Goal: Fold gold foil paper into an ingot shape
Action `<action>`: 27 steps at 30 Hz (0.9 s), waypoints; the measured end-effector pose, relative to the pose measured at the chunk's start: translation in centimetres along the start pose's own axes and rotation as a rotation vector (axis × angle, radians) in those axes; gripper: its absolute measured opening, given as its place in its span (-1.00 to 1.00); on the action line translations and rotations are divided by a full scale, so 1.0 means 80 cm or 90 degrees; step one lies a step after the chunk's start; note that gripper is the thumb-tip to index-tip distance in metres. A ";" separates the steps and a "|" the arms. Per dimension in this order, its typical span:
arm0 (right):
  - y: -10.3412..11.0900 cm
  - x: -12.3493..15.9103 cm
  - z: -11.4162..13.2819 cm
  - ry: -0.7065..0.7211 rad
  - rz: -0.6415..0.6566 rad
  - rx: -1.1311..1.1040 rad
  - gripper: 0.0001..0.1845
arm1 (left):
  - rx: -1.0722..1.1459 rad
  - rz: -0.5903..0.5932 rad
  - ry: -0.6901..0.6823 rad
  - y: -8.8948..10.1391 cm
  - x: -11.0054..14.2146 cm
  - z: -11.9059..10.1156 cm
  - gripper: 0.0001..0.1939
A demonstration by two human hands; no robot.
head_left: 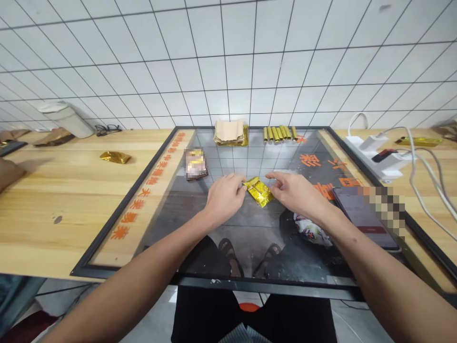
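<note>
A creased gold foil wrapper (260, 191) lies on the dark glass panel between my two hands. At its left corner, my left hand (225, 193) has thumb and index finger drawn together on the foil edge. My right hand (294, 190) is at the wrapper's right side, its index finger stretched out apart from the thumb and the other fingers curled. The thumb of that hand is close to the foil; whether it touches I cannot tell.
Behind are a stack of brown paper pieces (229, 132) and several gold rolls (280, 134). A small stack of cards (195, 164) is at left. At right lie a phone (364, 216) and a power strip (374, 157) with cables. A gold packet (115, 157) rests on the wooden table (64, 200).
</note>
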State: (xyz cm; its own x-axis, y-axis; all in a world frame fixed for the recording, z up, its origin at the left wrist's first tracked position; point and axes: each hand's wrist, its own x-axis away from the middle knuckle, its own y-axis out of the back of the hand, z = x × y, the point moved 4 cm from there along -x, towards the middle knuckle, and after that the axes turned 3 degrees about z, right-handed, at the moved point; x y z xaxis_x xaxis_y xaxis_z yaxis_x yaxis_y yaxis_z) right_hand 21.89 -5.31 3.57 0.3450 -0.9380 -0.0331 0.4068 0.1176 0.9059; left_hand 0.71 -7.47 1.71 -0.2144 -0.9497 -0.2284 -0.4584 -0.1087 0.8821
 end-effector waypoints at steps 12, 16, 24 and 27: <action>0.007 -0.002 -0.005 -0.005 -0.054 -0.081 -0.62 | 0.087 0.022 -0.043 -0.006 0.010 -0.008 -0.51; 0.001 -0.008 -0.012 0.032 -0.100 -0.019 -0.63 | 0.121 0.031 -0.073 -0.010 0.007 -0.006 -0.47; -0.005 -0.010 -0.012 -0.018 -0.032 0.016 -0.65 | 0.064 0.031 -0.053 -0.001 0.008 -0.011 -0.57; -0.003 -0.007 -0.010 -0.051 0.003 -0.001 -0.68 | 0.012 0.029 -0.018 0.003 0.008 -0.006 -0.70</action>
State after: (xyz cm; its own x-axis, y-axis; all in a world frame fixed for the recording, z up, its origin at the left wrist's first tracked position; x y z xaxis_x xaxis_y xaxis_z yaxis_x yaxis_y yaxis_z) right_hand 22.23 -4.54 3.03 0.2780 -0.9606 0.0046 0.4066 0.1220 0.9054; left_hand 0.89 -8.28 1.99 -0.2598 -0.9447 -0.2003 -0.4638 -0.0599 0.8839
